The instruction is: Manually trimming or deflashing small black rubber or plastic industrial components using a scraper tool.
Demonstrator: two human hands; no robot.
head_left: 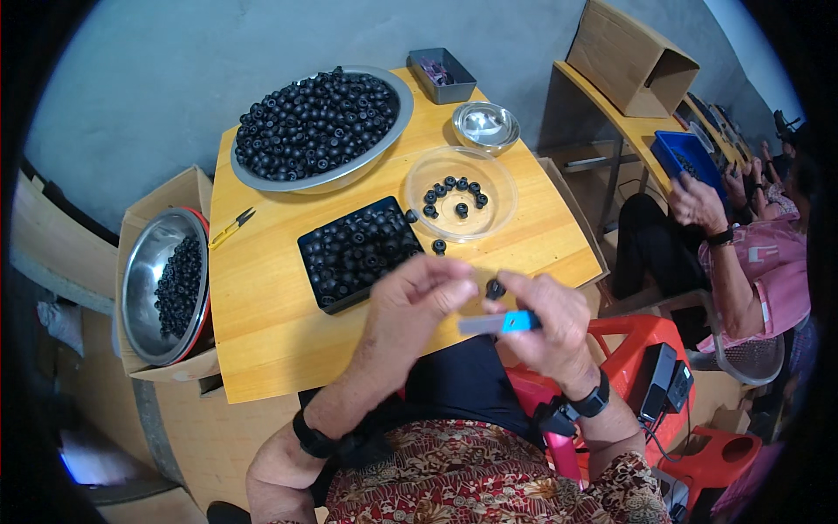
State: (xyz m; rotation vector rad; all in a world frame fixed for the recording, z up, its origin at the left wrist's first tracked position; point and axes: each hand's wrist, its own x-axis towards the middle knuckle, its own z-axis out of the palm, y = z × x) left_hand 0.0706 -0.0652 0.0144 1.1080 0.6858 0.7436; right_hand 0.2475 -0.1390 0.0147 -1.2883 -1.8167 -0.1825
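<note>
Part (495,288): small, black and rounded, pinched at the fingertips of the right hand, in the air near the front edge of the counter (262,327).
Right hand (552,325): thumb and forefinger closed on that one; the other fingers curl around a blade tool (517,321) with a bright blue section, its greyish blade pointing left.
Left hand (415,301): thumb and fingertips drawn together just left of the black one; whether anything is pinched there I cannot tell.
Blade risk: the edge lies just below the left fingertips, so a slip could nick them; the likely cause would be one of the hands having to manage two things at once.
Drop risk: a weak pinch on so small and round a thing could let it roll off into the lap.
Loose piece (439,247): sits on the counter between the left hand and the clear bowl (463,166), which holds a few like it; a careless wrist could knock it away.
Black tray (336,306): full of the same pieces, just beyond the left hand; a forearm catching its rim could spill some.
Metal basin (405,103): heaped above its rim at the back; a bump to the counter might send the top ones rolling.
Snips (231,229): yellow-handled, lying by the left edge, where a brush could tip them off.
</note>
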